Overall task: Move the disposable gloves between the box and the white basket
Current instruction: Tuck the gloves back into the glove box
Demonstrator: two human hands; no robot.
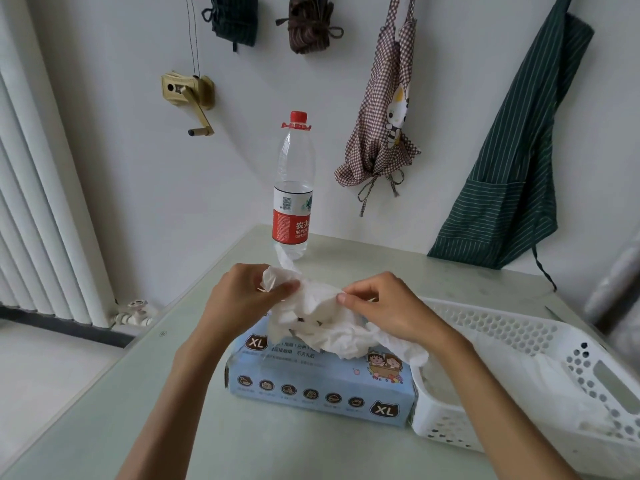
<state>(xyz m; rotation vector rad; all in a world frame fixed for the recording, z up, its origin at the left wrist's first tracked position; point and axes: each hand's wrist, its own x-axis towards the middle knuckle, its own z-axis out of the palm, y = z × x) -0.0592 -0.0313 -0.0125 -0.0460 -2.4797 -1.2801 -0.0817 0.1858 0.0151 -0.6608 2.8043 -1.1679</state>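
Note:
A light-blue glove box (322, 386) marked XL lies on the table in front of me. A crumpled bunch of white disposable gloves (322, 317) hangs just above the box's top. My left hand (242, 299) pinches the bunch's left end between thumb and fingers. My right hand (384, 306) pinches its right side, fingers curled. The white perforated basket (502, 327) stands directly right of the box, with more white gloves (519, 386) lying inside it. The box's opening is hidden under the gloves.
A clear water bottle (293, 188) with a red cap stands at the table's far edge behind the gloves. Aprons (512, 161) hang on the wall beyond. A radiator (45, 188) runs along the left. The pale table (173, 427) extends left of the box.

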